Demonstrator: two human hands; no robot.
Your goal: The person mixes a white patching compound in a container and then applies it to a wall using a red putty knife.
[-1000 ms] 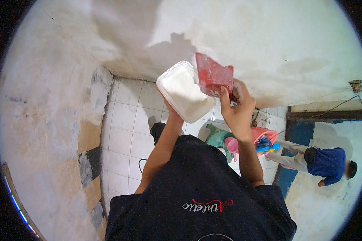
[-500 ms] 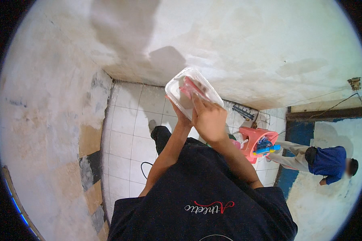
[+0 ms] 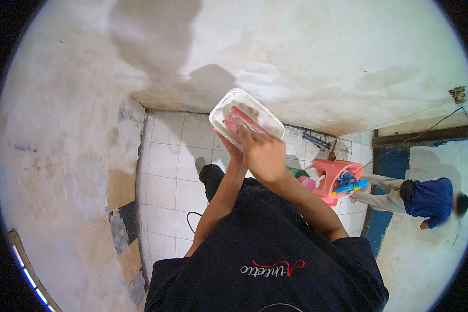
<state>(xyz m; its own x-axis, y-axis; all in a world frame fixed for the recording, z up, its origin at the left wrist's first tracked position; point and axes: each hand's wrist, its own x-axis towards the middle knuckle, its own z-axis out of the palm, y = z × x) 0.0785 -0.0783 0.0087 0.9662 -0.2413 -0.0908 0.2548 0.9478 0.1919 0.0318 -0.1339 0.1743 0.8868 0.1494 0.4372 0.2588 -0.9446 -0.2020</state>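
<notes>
My left hand grips a white rectangular tub from below and the left side, its fingers mostly hidden under it. The tub holds pale, paste-like stuff. My right hand is closed on a red flat scraper, which lies inside the tub against its contents. The fingers of my right hand reach over the tub's lower rim, with the thumb side near my left wrist. Both hands are in front of my dark T-shirt, above a tiled floor.
A pink plastic stool carries blue items; a green object and dark strips are near it. A co-worker in blue is at the right, by a blue-and-white wall. Patched walls border the white tiles. A loose cable runs across the floor.
My right hand and the red scraper have moved down and left, from beside the tub to inside it. The tub has tilted and shifted slightly, staying in my left hand.
</notes>
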